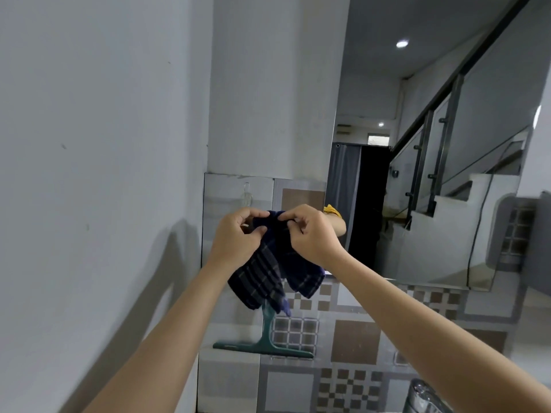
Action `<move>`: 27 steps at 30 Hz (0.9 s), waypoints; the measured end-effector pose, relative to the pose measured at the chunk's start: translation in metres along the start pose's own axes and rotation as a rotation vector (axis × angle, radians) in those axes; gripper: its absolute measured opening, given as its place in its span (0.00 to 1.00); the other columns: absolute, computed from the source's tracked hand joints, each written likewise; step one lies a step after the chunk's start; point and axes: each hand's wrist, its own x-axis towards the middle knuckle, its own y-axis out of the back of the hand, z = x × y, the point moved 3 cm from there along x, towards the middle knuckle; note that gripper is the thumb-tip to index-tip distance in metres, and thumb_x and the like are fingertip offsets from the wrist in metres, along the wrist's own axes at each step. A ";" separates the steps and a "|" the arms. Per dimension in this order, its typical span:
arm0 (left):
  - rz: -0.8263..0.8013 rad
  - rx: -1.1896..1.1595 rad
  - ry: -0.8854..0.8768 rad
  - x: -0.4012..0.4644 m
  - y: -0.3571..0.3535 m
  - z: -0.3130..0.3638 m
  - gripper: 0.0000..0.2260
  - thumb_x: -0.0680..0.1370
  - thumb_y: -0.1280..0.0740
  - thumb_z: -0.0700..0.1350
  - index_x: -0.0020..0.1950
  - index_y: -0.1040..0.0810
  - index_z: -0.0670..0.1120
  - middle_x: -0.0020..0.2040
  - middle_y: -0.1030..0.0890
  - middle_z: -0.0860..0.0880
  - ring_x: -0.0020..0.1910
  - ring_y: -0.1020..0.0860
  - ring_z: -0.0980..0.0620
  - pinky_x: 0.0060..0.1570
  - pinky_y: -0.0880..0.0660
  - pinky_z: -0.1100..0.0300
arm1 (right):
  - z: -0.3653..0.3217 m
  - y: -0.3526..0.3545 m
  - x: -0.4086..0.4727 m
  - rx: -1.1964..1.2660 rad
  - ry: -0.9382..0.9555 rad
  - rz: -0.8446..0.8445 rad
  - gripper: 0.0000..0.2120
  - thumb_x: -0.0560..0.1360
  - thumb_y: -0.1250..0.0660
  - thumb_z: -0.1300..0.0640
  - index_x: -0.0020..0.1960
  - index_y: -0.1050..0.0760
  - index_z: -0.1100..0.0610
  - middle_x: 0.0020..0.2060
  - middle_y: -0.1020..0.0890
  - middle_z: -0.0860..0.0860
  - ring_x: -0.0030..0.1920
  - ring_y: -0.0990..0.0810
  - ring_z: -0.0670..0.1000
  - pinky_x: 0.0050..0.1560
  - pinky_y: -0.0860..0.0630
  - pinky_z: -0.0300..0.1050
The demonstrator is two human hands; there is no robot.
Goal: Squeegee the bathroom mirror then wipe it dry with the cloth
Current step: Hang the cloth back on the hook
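Note:
Both of my hands pinch the top edge of a dark blue checked cloth [268, 278] in front of the tiled wall. My left hand [235, 236] grips its left side and my right hand [313, 234] its right side; the cloth hangs down between them. Below it a green squeegee [267, 338] hangs against the tiles, blade at the bottom, its handle top hidden behind the cloth. The mirror [447, 174] covers the wall to the right and reflects a staircase and a dark doorway.
A clear plastic hook [247, 195] is stuck on the tile just above my left hand. A plain white wall [89, 174] runs close along the left. A chrome tap [426, 397] shows at the bottom right. Patterned brown and grey tiles [351, 338] run below the mirror.

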 end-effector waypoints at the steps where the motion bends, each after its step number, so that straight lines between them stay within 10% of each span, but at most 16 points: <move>1: 0.017 0.088 -0.049 0.004 0.003 0.004 0.12 0.73 0.33 0.34 0.51 0.19 0.49 0.46 0.17 0.50 0.42 0.21 0.52 0.42 0.26 0.70 | -0.002 0.000 0.006 -0.026 0.019 0.023 0.07 0.74 0.32 0.62 0.52 0.20 0.58 0.47 0.19 0.51 0.44 0.22 0.46 0.41 0.32 0.26; 9: 0.240 0.474 -0.212 0.054 0.033 0.008 0.13 0.75 0.37 0.35 0.57 0.19 0.43 0.50 0.20 0.43 0.50 0.23 0.44 0.47 0.26 0.54 | -0.030 -0.007 0.070 -0.193 0.231 -0.079 0.16 0.76 0.37 0.69 0.62 0.24 0.61 0.52 0.27 0.57 0.50 0.24 0.57 0.51 0.24 0.50; 17: 0.157 0.340 -0.076 0.077 0.033 -0.019 0.13 0.74 0.32 0.37 0.57 0.19 0.45 0.51 0.20 0.48 0.50 0.25 0.54 0.45 0.33 0.74 | -0.011 -0.041 0.099 -0.138 0.090 -0.172 0.17 0.76 0.33 0.55 0.64 0.25 0.58 0.56 0.22 0.59 0.56 0.23 0.56 0.53 0.31 0.40; 27: 0.173 0.035 0.193 0.064 0.015 -0.039 0.09 0.78 0.37 0.43 0.56 0.23 0.43 0.49 0.20 0.47 0.48 0.22 0.49 0.45 0.28 0.60 | -0.004 -0.065 0.066 0.260 -0.277 -0.068 0.14 0.80 0.40 0.54 0.61 0.28 0.61 0.52 0.21 0.54 0.50 0.24 0.53 0.46 0.30 0.42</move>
